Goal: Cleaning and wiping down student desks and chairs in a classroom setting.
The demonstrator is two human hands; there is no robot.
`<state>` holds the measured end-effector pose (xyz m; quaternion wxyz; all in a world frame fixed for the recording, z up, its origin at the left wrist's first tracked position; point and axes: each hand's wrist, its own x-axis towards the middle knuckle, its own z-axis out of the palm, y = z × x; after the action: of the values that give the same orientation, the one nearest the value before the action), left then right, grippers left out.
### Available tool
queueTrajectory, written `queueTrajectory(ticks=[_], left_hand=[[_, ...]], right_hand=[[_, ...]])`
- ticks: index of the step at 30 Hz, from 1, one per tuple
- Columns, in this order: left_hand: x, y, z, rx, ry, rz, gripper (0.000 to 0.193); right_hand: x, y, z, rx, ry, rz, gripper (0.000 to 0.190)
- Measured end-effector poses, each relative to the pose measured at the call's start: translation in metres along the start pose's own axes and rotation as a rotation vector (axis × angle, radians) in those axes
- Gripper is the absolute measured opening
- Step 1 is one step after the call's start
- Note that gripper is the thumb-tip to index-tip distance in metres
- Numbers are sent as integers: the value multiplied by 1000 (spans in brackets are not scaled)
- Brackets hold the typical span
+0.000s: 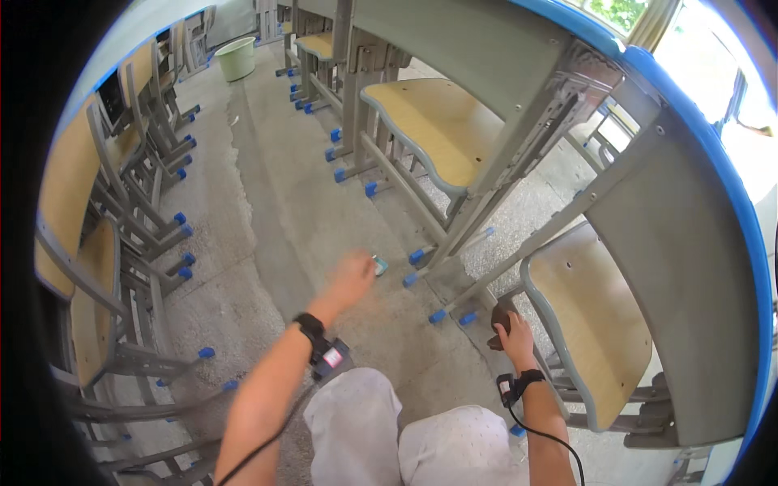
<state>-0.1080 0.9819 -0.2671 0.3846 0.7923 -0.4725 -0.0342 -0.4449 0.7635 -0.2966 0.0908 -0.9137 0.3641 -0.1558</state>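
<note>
My left hand is stretched forward over the concrete floor, blurred. At its fingertips is a small teal and white item, too small to name; whether the fingers grip it or only meet it cannot be told. Lower right, my right hand has its thumb and fingers around a dark brown object, beside the grey frame of a school chair with a wooden seat. What the brown object is does not show clearly. Both wrists carry black straps with small cabled devices.
Grey school desks with blue edges stand along the right, with a second wooden chair seat under one. Several chairs line the left, their blue-capped feet jutting into the aisle. A pale green bucket stands far ahead.
</note>
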Motion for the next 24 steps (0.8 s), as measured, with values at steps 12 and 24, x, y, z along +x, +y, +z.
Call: queueTrajectory(ticks=[12, 24], left_hand=[[176, 113, -57, 141, 81, 475, 42], [193, 93, -31, 96, -45, 489, 41]], right_hand=[[55, -129, -13, 341, 351, -200, 36], [248, -227, -142, 811, 1117, 183, 34]])
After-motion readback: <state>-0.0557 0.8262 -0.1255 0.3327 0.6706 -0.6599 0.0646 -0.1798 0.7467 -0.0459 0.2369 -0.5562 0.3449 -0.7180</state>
